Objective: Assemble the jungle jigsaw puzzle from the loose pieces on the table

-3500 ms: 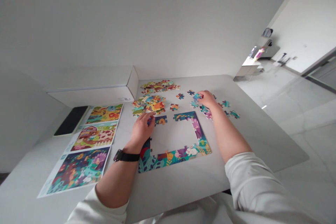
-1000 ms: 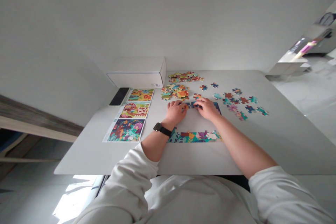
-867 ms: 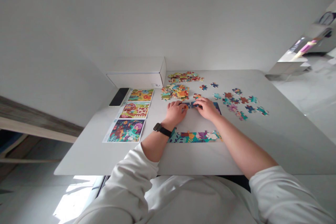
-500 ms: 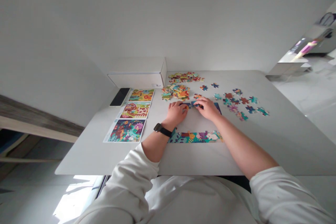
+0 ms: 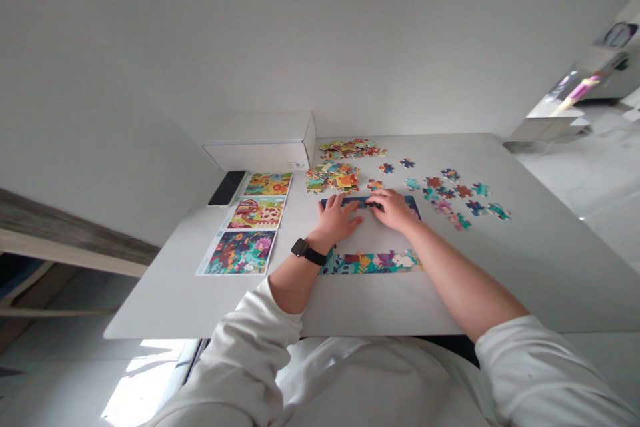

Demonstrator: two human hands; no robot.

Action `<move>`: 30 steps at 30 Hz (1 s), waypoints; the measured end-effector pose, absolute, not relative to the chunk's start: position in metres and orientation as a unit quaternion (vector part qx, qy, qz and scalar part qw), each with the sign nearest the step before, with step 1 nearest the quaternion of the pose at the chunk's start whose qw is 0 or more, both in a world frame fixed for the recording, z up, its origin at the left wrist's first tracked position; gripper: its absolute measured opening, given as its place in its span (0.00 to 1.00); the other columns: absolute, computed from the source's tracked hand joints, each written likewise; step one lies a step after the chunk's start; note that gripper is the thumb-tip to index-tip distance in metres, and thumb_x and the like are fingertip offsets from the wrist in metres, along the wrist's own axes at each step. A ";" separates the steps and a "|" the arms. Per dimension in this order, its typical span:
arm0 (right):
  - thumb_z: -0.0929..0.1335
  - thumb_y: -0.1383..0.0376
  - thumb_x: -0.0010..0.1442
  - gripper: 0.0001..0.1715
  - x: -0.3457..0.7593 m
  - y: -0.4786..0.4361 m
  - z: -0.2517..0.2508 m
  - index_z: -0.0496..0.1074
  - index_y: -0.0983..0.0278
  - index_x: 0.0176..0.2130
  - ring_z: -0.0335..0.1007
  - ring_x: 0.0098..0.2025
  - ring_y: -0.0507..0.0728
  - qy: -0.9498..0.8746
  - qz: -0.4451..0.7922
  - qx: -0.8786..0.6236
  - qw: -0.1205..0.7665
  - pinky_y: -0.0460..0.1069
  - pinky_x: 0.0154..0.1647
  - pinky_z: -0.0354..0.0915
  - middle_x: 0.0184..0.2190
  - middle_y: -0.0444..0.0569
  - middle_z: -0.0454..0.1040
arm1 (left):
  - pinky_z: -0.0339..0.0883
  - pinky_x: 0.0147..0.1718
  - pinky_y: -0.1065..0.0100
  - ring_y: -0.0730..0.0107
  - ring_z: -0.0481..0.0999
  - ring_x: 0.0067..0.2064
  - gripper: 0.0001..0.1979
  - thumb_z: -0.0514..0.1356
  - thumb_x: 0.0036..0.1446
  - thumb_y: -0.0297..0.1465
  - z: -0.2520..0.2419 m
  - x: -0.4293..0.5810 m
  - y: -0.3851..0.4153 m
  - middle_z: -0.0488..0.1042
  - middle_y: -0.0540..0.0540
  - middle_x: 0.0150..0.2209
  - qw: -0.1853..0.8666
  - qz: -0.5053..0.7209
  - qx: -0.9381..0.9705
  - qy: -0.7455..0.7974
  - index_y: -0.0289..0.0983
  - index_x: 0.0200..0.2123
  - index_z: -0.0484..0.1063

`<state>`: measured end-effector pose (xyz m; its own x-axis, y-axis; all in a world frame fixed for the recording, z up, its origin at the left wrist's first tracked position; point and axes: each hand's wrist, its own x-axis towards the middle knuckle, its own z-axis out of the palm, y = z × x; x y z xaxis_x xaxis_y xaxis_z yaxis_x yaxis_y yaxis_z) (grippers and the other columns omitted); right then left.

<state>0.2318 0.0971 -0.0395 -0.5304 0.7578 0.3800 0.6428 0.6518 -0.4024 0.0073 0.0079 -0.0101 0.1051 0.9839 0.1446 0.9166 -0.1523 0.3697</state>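
A partly built jigsaw frame lies on the white table (image 5: 500, 267); its bottom border (image 5: 373, 261) shows flowers and a white rabbit, and its dark blue top border (image 5: 361, 201) runs between my hands. My left hand (image 5: 336, 219), with a black watch on the wrist, lies flat with fingers spread on the left part of that top border. My right hand (image 5: 395, 208) rests with curled fingers pressing on the top border's middle and right part. Neither hand lifts a piece.
Two heaps of loose pieces (image 5: 336, 177) sit behind the frame, and scattered single pieces (image 5: 457, 197) lie to the right. Three picture cards (image 5: 250, 220), a black phone (image 5: 227, 187) and a white box (image 5: 265, 141) are at the left. A white wall rises behind.
My right hand left the scattered pieces and came to the top border. In the last half second my left fingers spread flat on the border and the top strip reads as one joined line.
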 end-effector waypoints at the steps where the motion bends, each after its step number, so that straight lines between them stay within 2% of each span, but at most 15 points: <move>1: 0.73 0.68 0.64 0.17 0.233 0.097 -0.038 0.85 0.55 0.51 0.77 0.61 0.67 -0.866 0.106 -0.407 0.272 0.66 0.68 0.70 0.59 0.52 0.82 | 0.49 0.71 0.26 0.31 0.61 0.74 0.25 0.66 0.68 0.47 -0.010 0.008 0.007 0.65 0.37 0.74 0.096 0.171 0.739 0.644 0.54 0.66 0.78; 5: 0.74 0.67 0.64 0.19 0.241 0.097 -0.030 0.84 0.55 0.54 0.77 0.59 0.66 -0.851 0.098 -0.446 0.259 0.63 0.67 0.70 0.56 0.53 0.82 | 0.47 0.72 0.25 0.33 0.56 0.77 0.27 0.62 0.70 0.51 -0.006 0.009 0.005 0.61 0.39 0.77 0.097 0.126 0.742 0.651 0.56 0.69 0.74; 10: 0.74 0.64 0.67 0.14 0.240 0.091 -0.023 0.85 0.55 0.52 0.76 0.60 0.65 -0.847 0.097 -0.482 0.201 0.62 0.67 0.69 0.57 0.52 0.82 | 0.46 0.74 0.28 0.37 0.55 0.78 0.30 0.58 0.71 0.54 0.000 0.012 0.003 0.60 0.41 0.78 0.085 0.083 0.743 0.658 0.57 0.72 0.70; 20: 0.75 0.61 0.68 0.12 0.234 0.090 -0.024 0.85 0.55 0.51 0.76 0.58 0.66 -0.846 0.087 -0.489 0.196 0.62 0.65 0.69 0.55 0.53 0.82 | 0.47 0.73 0.28 0.37 0.57 0.77 0.30 0.60 0.70 0.54 0.007 0.012 0.002 0.61 0.40 0.77 0.095 0.080 0.747 0.653 0.55 0.71 0.72; 30: 0.76 0.62 0.66 0.10 0.228 0.090 -0.024 0.86 0.56 0.48 0.76 0.57 0.67 -0.833 0.080 -0.509 0.202 0.63 0.64 0.70 0.53 0.53 0.82 | 0.46 0.74 0.27 0.37 0.57 0.77 0.28 0.60 0.71 0.50 0.003 0.009 0.004 0.62 0.40 0.76 0.095 0.095 0.749 0.649 0.55 0.71 0.72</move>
